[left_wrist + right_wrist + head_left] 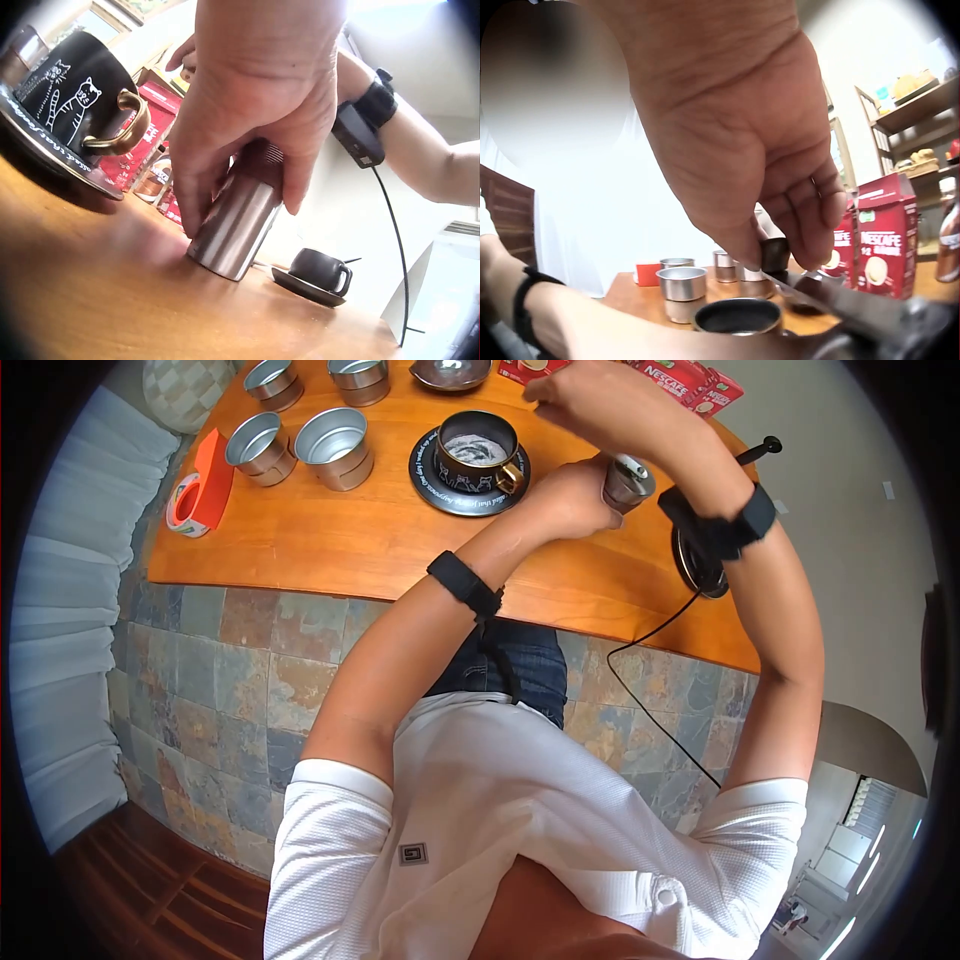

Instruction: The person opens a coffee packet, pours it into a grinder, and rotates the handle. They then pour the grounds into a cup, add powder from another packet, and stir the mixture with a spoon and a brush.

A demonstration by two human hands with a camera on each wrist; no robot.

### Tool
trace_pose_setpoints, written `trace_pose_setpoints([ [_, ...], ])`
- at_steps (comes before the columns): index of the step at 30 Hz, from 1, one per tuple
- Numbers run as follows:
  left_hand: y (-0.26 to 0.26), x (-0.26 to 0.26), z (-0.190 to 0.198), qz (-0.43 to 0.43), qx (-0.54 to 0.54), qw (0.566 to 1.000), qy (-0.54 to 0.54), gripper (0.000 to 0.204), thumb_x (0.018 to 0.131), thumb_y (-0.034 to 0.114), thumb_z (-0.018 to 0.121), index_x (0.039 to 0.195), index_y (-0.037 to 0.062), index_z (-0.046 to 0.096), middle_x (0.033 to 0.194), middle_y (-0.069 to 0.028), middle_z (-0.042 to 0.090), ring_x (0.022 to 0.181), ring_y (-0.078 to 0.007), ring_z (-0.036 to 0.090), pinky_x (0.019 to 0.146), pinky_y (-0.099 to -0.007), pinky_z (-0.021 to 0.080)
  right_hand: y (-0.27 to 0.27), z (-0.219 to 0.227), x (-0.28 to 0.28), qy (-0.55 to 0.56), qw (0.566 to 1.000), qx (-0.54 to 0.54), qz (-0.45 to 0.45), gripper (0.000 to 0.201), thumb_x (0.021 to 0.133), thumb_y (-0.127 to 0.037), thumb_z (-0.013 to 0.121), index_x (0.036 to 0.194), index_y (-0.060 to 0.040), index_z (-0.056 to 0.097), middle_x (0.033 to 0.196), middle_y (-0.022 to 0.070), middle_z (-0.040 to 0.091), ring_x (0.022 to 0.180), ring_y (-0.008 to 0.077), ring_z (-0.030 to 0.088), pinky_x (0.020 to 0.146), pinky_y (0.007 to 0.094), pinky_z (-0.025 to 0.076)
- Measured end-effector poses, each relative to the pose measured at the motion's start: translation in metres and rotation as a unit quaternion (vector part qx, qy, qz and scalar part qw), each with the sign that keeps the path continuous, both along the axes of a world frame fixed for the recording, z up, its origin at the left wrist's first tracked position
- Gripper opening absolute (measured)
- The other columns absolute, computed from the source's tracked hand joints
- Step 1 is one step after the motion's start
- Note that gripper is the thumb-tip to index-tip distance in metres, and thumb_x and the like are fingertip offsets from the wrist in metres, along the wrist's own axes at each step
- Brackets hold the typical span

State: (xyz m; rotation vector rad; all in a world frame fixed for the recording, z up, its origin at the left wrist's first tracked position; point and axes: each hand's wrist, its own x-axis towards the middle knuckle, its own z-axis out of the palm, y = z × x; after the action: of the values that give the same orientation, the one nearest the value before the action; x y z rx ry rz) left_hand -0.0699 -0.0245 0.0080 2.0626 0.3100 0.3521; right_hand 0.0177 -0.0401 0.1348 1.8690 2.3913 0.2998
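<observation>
My left hand [575, 498] grips a steel hand coffee grinder [236, 225], fingers and thumb wrapped round its upper body. The grinder stands upright with its base at the wooden tabletop [135, 300]. Above it, my right hand [742, 165] pinches the dark knob [775, 255] at the end of the grinder's metal crank [832, 296]. To the left of the grinder, a black cup with cat drawings [470, 480] and a gold handle sits on a black saucer [425, 490]. Something pale coats the inside of that cup.
Several steel cups [335, 448] stand at the table's left, near an orange tape roll [185, 508]. A metal bowl [450, 372] and red Nescafe boxes [680, 382] are at the back. Another black cup [316, 268] sits on a saucer at the right. A cable [650, 710] hangs from the right wrist.
</observation>
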Motion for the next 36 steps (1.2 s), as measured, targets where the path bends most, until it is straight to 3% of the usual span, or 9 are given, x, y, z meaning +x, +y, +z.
trace_pose_setpoints([
  [3,0.0,0.002,-0.01,0.015,0.031,0.998,-0.061,0.062,0.076,0.021,0.079,0.128,0.0037,0.052,0.103,-0.0179,0.071,0.093,-0.0311,0.07,0.083,-0.039,0.054,-0.008,0.029,0.007,-0.003,0.99,-0.031,-0.137,0.017,0.09,-0.013,0.059,0.096,-0.0006,0.069,0.084,0.0216,0.069,0.079,0.0393,0.068,0.068,0.047,0.053],
  [5,0.001,0.001,-0.009,0.022,0.048,0.996,-0.078,0.063,0.076,0.022,0.08,0.129,0.0038,0.051,0.108,-0.0198,0.07,0.099,-0.0341,0.069,0.088,-0.04,0.054,-0.004,-0.01,0.079,0.007,0.996,-0.006,-0.092,0.019,0.094,-0.017,0.061,0.107,-0.0062,0.07,0.087,0.0161,0.071,0.082,0.0363,0.068,0.074,0.0449,0.054],
  [11,0.0,-0.002,-0.005,0.004,0.009,1.0,-0.024,0.071,0.074,0.027,0.082,0.134,0.0063,0.049,0.118,-0.0202,0.068,0.111,-0.0386,0.064,0.095,-0.0461,0.051,-0.094,0.003,0.098,-0.009,0.976,-0.027,-0.216,0.023,0.099,-0.017,0.054,0.11,0.0013,0.065,0.088,0.0223,0.068,0.084,0.0417,0.064,0.074,0.0485,0.05],
  [15,-0.002,-0.004,-0.003,0.017,0.019,0.999,-0.044,0.066,0.076,0.024,0.082,0.13,0.0037,0.05,0.115,-0.0224,0.069,0.109,-0.038,0.066,0.094,-0.0427,0.051,-0.155,0.021,0.049,0.012,0.946,-0.1,-0.308,0.02,0.098,-0.014,0.056,0.108,0.0007,0.064,0.083,0.0266,0.064,0.078,0.0446,0.062,0.068,0.0515,0.047],
  [19,-0.001,-0.002,-0.005,0.018,0.028,0.998,-0.044,0.065,0.076,0.024,0.082,0.129,0.0036,0.05,0.113,-0.0224,0.069,0.107,-0.0378,0.067,0.092,-0.0426,0.052,-0.184,0.027,-0.009,0.003,0.958,-0.117,-0.262,0.019,0.095,-0.014,0.061,0.108,-0.0001,0.063,0.081,0.0241,0.065,0.078,0.0417,0.064,0.068,0.0492,0.049],
  [27,0.004,0.006,-0.018,0.015,-0.012,0.999,-0.038,0.064,0.075,0.032,0.079,0.127,0.0073,0.05,0.11,-0.0202,0.07,0.106,-0.0409,0.065,0.09,-0.0458,0.053,-0.124,0.03,-0.061,0.023,0.982,-0.162,-0.089,0.02,0.091,-0.011,0.064,0.11,-0.005,0.066,0.079,0.0163,0.068,0.073,0.0354,0.065,0.065,0.0441,0.052],
  [29,0.013,0.016,-0.055,-0.051,0.027,0.963,-0.264,0.065,0.081,0.035,0.076,0.134,0.0082,0.049,0.111,-0.0183,0.07,0.108,-0.0398,0.065,0.092,-0.0442,0.052,-0.092,0.019,-0.05,0.099,0.99,-0.063,0.079,0.017,0.092,-0.011,0.064,0.107,-0.0051,0.066,0.079,0.0151,0.067,0.074,0.0353,0.066,0.065,0.0439,0.053],
  [33,-0.002,-0.001,-0.003,-0.018,0.051,0.997,0.059,0.057,0.083,0.029,0.074,0.134,0.0099,0.057,0.121,-0.0152,0.068,0.115,-0.0346,0.064,0.098,-0.0433,0.05,-0.035,0.021,-0.039,0.016,0.997,-0.05,0.049,0.019,0.094,-0.014,0.062,0.109,-0.0043,0.067,0.079,0.0158,0.067,0.076,0.0359,0.065,0.067,0.0443,0.052],
  [36,-0.003,-0.002,-0.005,0.026,0.031,0.998,-0.038,0.063,0.076,0.025,0.079,0.13,0.0048,0.053,0.119,-0.0195,0.068,0.112,-0.0372,0.064,0.095,-0.0444,0.051,-0.009,0.038,-0.026,0.039,0.995,-0.06,-0.069,0.018,0.092,-0.016,0.059,0.097,-0.0019,0.07,0.084,0.0212,0.069,0.079,0.0396,0.067,0.069,0.0465,0.054],
])
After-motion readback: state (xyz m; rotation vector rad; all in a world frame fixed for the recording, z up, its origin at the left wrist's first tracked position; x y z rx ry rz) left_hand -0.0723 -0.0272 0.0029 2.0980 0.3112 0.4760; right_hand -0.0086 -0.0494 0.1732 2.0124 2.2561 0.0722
